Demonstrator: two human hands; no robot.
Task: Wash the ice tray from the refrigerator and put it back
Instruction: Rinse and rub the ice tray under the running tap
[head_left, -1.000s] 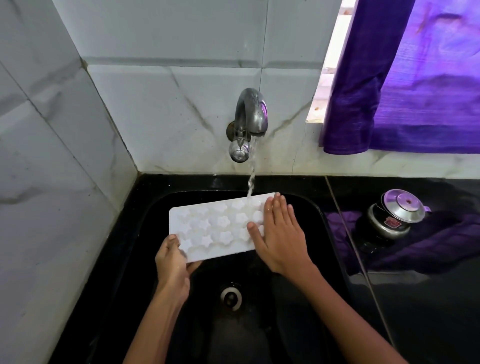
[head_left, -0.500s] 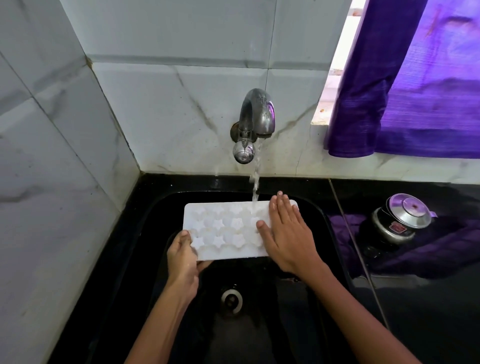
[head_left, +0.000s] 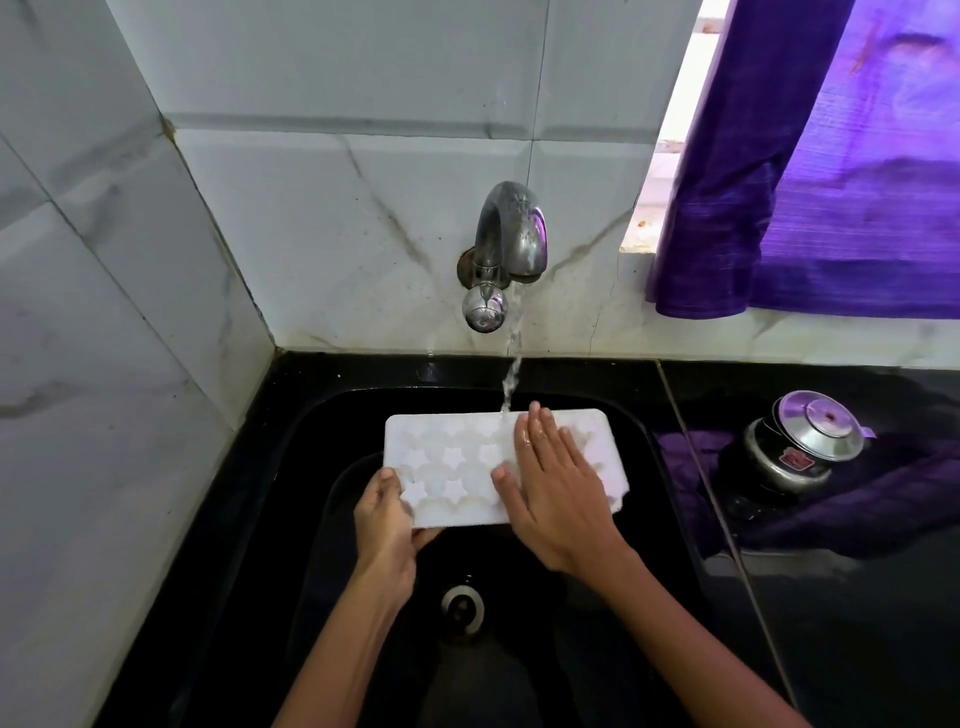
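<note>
so the washing is midway: left hand (head_left: 387, 519) grips the ice tray (head_left: 452, 462), right hand (head_left: 553, 483) flat on it under the tap (head_left: 511, 234), seemingly rubbing, return to fridge still ahead

Purple curtain (head_left: 831, 182), steel pot (head_left: 802, 449)

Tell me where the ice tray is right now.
In the head view, the ice tray is held over the black sink, just under the tap. The left hand grips its near-left corner and the right hand lies flat on it.
</note>
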